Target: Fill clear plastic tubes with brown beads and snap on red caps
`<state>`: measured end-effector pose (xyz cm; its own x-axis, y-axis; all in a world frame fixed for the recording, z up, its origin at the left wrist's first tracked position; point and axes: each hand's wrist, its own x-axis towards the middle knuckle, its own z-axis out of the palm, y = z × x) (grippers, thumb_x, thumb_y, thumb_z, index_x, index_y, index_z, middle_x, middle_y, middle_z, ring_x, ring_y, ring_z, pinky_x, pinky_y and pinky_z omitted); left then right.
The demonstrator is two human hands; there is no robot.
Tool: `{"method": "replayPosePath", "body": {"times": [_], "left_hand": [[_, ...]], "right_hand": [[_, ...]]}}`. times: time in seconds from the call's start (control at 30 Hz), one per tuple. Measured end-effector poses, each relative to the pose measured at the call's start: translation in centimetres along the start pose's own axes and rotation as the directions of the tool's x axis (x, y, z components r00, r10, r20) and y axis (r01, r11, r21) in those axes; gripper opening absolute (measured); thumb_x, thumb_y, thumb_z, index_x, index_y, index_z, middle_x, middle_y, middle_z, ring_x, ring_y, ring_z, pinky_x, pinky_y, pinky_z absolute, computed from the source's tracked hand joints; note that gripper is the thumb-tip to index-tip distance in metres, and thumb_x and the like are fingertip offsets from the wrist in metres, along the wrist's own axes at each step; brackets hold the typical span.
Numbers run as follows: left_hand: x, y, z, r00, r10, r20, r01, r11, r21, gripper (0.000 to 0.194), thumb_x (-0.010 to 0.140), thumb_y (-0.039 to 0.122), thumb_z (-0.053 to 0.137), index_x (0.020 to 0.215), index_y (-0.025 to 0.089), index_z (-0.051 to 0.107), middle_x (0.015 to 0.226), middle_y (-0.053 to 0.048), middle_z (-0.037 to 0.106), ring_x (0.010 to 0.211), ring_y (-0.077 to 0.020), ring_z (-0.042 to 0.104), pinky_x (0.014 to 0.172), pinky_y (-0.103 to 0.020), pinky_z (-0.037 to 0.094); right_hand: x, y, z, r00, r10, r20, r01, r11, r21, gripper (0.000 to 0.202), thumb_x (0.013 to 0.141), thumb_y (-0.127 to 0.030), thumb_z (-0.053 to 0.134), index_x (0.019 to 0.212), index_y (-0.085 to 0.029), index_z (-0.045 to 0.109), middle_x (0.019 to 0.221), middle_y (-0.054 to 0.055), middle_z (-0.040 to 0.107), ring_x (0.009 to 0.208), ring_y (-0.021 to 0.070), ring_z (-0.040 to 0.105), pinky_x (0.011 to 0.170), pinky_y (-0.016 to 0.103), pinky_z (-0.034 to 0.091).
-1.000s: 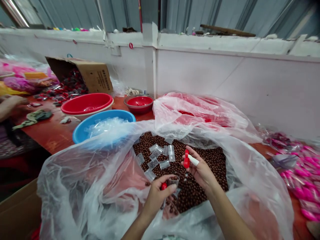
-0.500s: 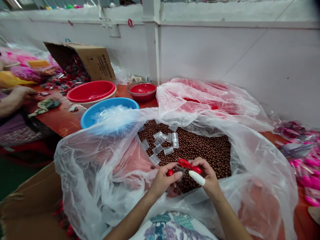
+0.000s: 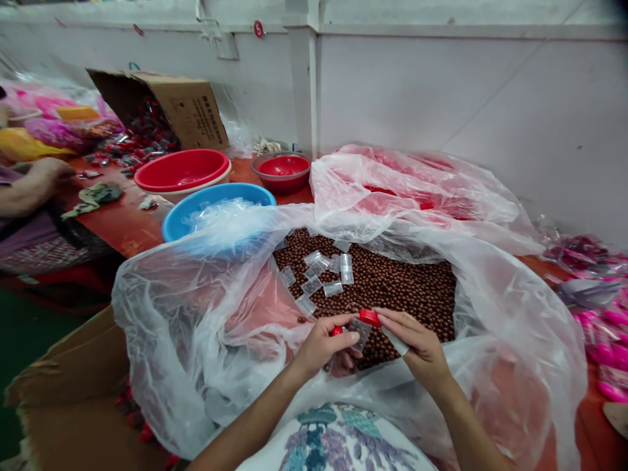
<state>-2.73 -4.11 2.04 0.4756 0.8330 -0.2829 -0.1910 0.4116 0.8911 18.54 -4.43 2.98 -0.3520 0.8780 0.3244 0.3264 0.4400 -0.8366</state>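
Note:
Small brown balls (image 3: pixel 407 281) fill an open clear plastic bag (image 3: pixel 167 307), and several clear plastic tubes (image 3: pixel 332 288) lie on them. My left hand (image 3: pixel 321 343) pinches a clear container (image 3: pixel 360 332) with dark contents, and a red piece (image 3: pixel 336 331) shows between its fingers. At the container's upper end sits a red cap (image 3: pixel 369 317). The fingertips of my right hand (image 3: pixel 417 340) press against this cap; one finger wears a white cover. What lies under the right fingers is hidden.
Behind the bag stand a blue basin (image 3: pixel 169 226) of clear pieces, a red basin (image 3: pixel 181 169) and a smaller red bowl (image 3: pixel 284 166). A tipped carton (image 3: pixel 199 114) spills red-capped items. Another person's arm (image 3: pixel 32 190) is at left. An open carton (image 3: pixel 73 405) stands lower left.
The open red cap pieces between my hands now appear as one closed cap at the container. My right fingers have straightened against it. The view has shifted slightly.

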Motion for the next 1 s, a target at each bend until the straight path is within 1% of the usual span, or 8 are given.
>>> {"method": "replayPosePath", "body": {"times": [0.23, 0.43, 0.5, 0.7, 0.83, 0.87, 0.93, 1.0], "left_hand": [[0.3, 0.0, -0.3, 1.000, 0.000, -0.001, 0.000, 1.000, 0.024, 0.050, 0.073, 0.030, 0.064, 0.120, 0.016, 0.055, 0.081, -0.008, 0.066, 0.060, -0.0161, 0.064, 0.045, -0.021, 0.049], [0.5, 0.2, -0.2, 1.000, -0.005, 0.020, 0.004, 0.999, 0.036, 0.044, 0.074, 0.029, 0.063, 0.115, 0.015, 0.059, 0.071, -0.005, 0.065, 0.059, -0.0163, 0.064, 0.043, -0.019, 0.048], [0.6, 0.3, -0.1, 0.999, -0.018, 0.029, 0.017, 1.000, 0.020, 0.043, 0.073, 0.028, 0.063, 0.114, 0.015, 0.060, 0.071, -0.005, 0.065, 0.059, -0.0165, 0.065, 0.043, -0.019, 0.048], [0.8, 0.7, -0.1, 0.997, -0.055, 0.057, 0.061, 0.992, -0.113, 0.049, 0.072, 0.022, 0.061, 0.119, 0.014, 0.056, 0.079, -0.009, 0.067, 0.059, -0.0181, 0.066, 0.042, -0.021, 0.049], [0.9, 0.6, -0.3, 0.994, -0.085, 0.069, 0.095, 0.982, -0.164, 0.052, 0.071, 0.020, 0.059, 0.121, 0.012, 0.053, 0.077, -0.011, 0.068, 0.060, -0.0206, 0.066, 0.041, -0.021, 0.050], [0.9, 0.6, -0.4, 0.994, -0.086, 0.068, 0.096, 0.981, -0.170, 0.052, 0.071, 0.019, 0.059, 0.121, 0.011, 0.053, 0.076, -0.011, 0.068, 0.060, -0.0210, 0.067, 0.041, -0.022, 0.050], [0.9, 0.4, -0.5, 0.994, -0.087, 0.064, 0.097, 0.980, -0.176, 0.051, 0.071, 0.019, 0.058, 0.121, 0.011, 0.053, 0.077, -0.011, 0.067, 0.060, -0.0215, 0.067, 0.041, -0.023, 0.050], [0.8, 0.3, -0.5, 0.994, -0.086, 0.071, 0.097, 0.980, -0.175, 0.048, 0.071, 0.020, 0.057, 0.119, 0.011, 0.054, 0.079, -0.011, 0.067, 0.060, -0.0219, 0.067, 0.041, -0.024, 0.050]], "right_hand": [[-0.6, 0.8, 0.7, 0.987, -0.074, -0.140, 0.056, 0.990, -0.129, 0.046, 0.082, -0.009, 0.043, 0.120, -0.032, 0.055, 0.122, 0.003, 0.058, 0.111, 0.0213, 0.054, 0.094, 0.044, 0.041], [-0.7, 1.0, 0.9, 0.992, -0.104, -0.069, 0.095, 0.987, -0.127, 0.047, 0.082, -0.006, 0.043, 0.120, -0.032, 0.054, 0.121, 0.002, 0.059, 0.111, 0.0194, 0.054, 0.094, 0.041, 0.044], [-0.7, 1.0, 0.9, 0.992, -0.089, -0.085, 0.079, 0.990, -0.114, 0.045, 0.083, -0.009, 0.044, 0.119, -0.032, 0.056, 0.120, 0.002, 0.060, 0.111, 0.0199, 0.054, 0.095, 0.042, 0.044], [-0.5, 0.6, 1.3, 0.967, 0.083, -0.242, -0.082, 0.997, 0.014, 0.035, 0.085, -0.017, 0.048, 0.116, -0.030, 0.059, 0.121, 0.004, 0.059, 0.112, 0.0210, 0.053, 0.099, 0.043, 0.040], [0.2, 0.5, 1.7, 0.910, 0.239, -0.339, -0.209, 0.970, 0.122, 0.037, 0.083, -0.026, 0.055, 0.119, -0.028, 0.056, 0.125, 0.005, 0.055, 0.115, 0.0223, 0.050, 0.100, 0.043, 0.037], [0.4, 0.5, 1.8, 0.895, 0.304, -0.326, -0.257, 0.950, 0.179, 0.041, 0.082, -0.028, 0.056, 0.123, -0.027, 0.052, 0.125, 0.006, 0.055, 0.113, 0.0225, 0.052, 0.098, 0.043, 0.039], [0.9, 0.4, 1.9, 0.881, 0.407, -0.242, -0.331, 0.894, 0.301, 0.045, 0.084, -0.032, 0.054, 0.128, -0.026, 0.046, 0.121, 0.007, 0.057, 0.104, 0.0220, 0.057, 0.092, 0.042, 0.044], [1.4, 0.2, 1.9, 0.885, 0.438, -0.157, -0.356, 0.854, 0.379, 0.041, 0.087, -0.036, 0.049, 0.126, -0.024, 0.047, 0.112, 0.008, 0.062, 0.094, 0.0208, 0.062, 0.088, 0.041, 0.047]]}}
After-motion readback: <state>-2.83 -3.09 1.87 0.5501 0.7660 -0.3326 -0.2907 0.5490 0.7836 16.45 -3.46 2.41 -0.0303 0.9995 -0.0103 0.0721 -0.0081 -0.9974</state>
